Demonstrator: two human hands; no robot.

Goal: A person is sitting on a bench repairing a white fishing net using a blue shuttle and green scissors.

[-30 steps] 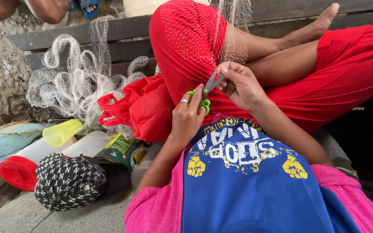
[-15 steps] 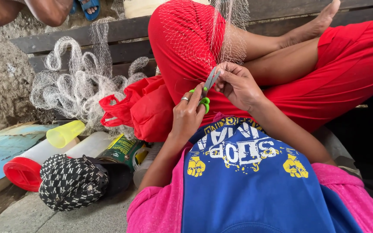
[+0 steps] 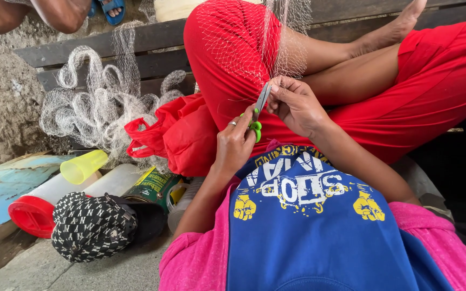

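From my head view, my left hand [image 3: 235,143] has its fingers closed through the green handles of the small scissors [image 3: 258,110], blades pointing up at the net [image 3: 244,48] draped over my red-clad knee. Just right of the blades, my right hand [image 3: 295,105] pinches a gathered bit of mesh between pressed fingertips. Most of the net lies heaped on the wooden bench [image 3: 152,59], well left of my fingers, so I judge much mesh remains unhandled. A yellow cup [image 3: 83,166] lies below it.
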